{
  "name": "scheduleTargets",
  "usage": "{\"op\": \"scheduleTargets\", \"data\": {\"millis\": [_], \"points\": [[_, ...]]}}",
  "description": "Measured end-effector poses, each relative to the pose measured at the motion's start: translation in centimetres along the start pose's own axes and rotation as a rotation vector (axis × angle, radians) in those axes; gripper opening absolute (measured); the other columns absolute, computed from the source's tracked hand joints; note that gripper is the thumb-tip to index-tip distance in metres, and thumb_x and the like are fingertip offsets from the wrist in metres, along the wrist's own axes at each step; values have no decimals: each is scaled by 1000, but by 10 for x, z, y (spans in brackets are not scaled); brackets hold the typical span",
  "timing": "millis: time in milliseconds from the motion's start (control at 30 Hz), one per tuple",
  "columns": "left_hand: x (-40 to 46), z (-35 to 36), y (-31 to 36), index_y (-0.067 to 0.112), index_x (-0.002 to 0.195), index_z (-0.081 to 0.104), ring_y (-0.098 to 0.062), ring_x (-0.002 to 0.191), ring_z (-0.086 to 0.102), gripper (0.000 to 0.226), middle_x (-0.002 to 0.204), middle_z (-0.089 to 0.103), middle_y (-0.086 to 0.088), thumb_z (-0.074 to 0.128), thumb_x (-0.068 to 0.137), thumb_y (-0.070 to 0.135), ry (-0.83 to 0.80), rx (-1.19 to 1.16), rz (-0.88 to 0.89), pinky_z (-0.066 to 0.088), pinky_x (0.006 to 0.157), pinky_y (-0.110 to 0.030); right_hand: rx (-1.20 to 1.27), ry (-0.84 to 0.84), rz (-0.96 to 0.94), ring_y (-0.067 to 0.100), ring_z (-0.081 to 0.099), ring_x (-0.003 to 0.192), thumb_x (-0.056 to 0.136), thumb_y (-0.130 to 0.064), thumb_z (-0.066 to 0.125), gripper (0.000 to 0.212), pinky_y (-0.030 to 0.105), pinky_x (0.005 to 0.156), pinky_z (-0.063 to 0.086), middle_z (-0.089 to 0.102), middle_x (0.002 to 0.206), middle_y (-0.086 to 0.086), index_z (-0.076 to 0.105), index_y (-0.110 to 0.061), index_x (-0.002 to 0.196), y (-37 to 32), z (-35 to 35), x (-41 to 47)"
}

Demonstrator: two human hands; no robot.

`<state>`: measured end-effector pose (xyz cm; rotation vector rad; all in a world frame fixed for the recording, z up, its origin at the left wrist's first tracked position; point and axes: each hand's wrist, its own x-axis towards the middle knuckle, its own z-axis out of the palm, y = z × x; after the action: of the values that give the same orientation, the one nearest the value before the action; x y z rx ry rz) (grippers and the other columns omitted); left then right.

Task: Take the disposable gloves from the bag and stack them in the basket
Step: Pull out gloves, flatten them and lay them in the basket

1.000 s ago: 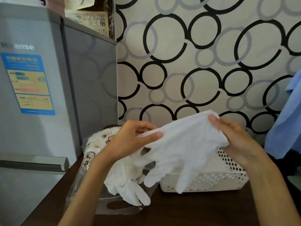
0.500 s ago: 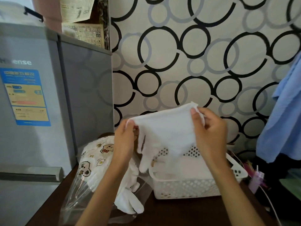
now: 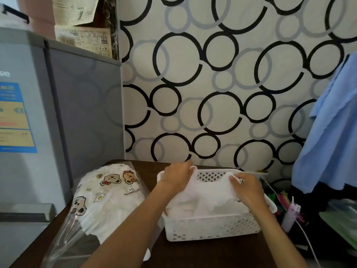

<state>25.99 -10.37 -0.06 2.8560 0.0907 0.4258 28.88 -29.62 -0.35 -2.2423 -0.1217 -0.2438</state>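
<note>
Dark brown wooden table [image 3: 212,254]: bears a clear plastic bag [image 3: 104,202] with bear print at left, and a white perforated basket [image 3: 210,227] just beside it.

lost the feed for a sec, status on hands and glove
Left hand and right hand pinch glove, laid in basket. Bag beside it, more inside. Nothing in the way.

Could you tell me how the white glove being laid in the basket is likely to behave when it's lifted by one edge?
The glove would probably hang limp: it sags between the left hand and right hand. It looks thin and light, so it may drift or crumple. It should settle flat in the basket.
</note>
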Motion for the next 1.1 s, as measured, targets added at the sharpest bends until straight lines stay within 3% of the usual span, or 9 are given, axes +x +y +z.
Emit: {"op": "scheduleTargets", "data": {"millis": [67, 200, 433, 533, 633, 733, 900, 1000, 1100], "points": [[4, 12, 0, 16, 127, 51, -27, 105, 59, 33, 121, 62, -9, 34, 104, 33, -54, 138, 54, 45, 87, -39, -169, -28, -33, 30, 59, 104, 96, -28, 50, 29, 35, 86, 47, 65, 115, 10, 67, -10, 112, 9, 0, 10], [8, 19, 3, 16, 128, 51, -22, 104, 59, 31, 120, 61, -6, 39, 103, 29, -52, 403, 128, 42, 85, -33, -396, -76, -76, 27, 57, 109, 99, -33, 44, 32, 37, 89, 45, 62, 121, 6, 62, -18, 120, 16, 1, 23], [0, -6, 9, 20, 114, 53, -18, 98, 57, 29, 111, 58, 1, 59, 92, 37, 215, 246, 123, 48, 78, -30, -475, -202, -164, 22, 56, 109, 91, -29, 57, 31, 35, 88, 47, 57, 125, 1, 54, -25, 122, 17, -1, 30], [-7, -16, 4, 25, 101, 62, -12, 94, 56, 23, 103, 61, 8, 66, 86, 42, -178, 76, 176, 46, 81, -28, -563, -220, -208, 23, 54, 111, 90, -15, 56, 36, 35, 88, 46, 54, 126, 4, 48, -20, 125, 19, -1, 30], [-16, -9, 0, 27, 101, 64, -11, 98, 55, 21, 105, 61, 10, 70, 84, 36, -600, 155, 191, 45, 89, -31, -750, -198, -253, 26, 52, 116, 92, -10, 51, 46, 36, 88, 45, 53, 129, 9, 37, -12, 136, 19, 5, 28], [-21, 1, -10, 26, 104, 64, -14, 99, 57, 19, 104, 60, 9, 69, 85, 29, -653, 203, 166, 46, 84, -27, -893, -232, -309, 26, 51, 118, 92, -8, 49, 55, 35, 90, 44, 50, 133, 8, 27, -11, 142, 18, 9, 28], [-26, -2, -12, 22, 115, 63, -16, 104, 56, 25, 118, 61, 1, 64, 90, 24, -778, 238, 132, 45, 83, -24, -914, -284, -406, 20, 54, 109, 85, -1, 52, 23, 25, 72, 37, 56, 123, 2, 57, -20, 97, 14, 2, 25], [-25, -18, -9, 26, 118, 64, -18, 113, 54, 31, 125, 58, 3, 67, 88, 25, -854, 210, 87, 46, 93, -30, -817, -356, -368, 19, 57, 108, 90, -12, 54, 17, 24, 74, 40, 60, 123, 0, 64, -23, 97, 16, 0, 21], [-22, -36, -3, 28, 122, 62, -19, 121, 52, 36, 132, 56, 6, 62, 89, 43, -672, 99, 84, 43, 100, -36, -604, -300, -405, 17, 57, 94, 89, -12, 58, 22, 14, 61, 35, 63, 113, 3, 67, -26, 104, 7, -4, 27]]}}
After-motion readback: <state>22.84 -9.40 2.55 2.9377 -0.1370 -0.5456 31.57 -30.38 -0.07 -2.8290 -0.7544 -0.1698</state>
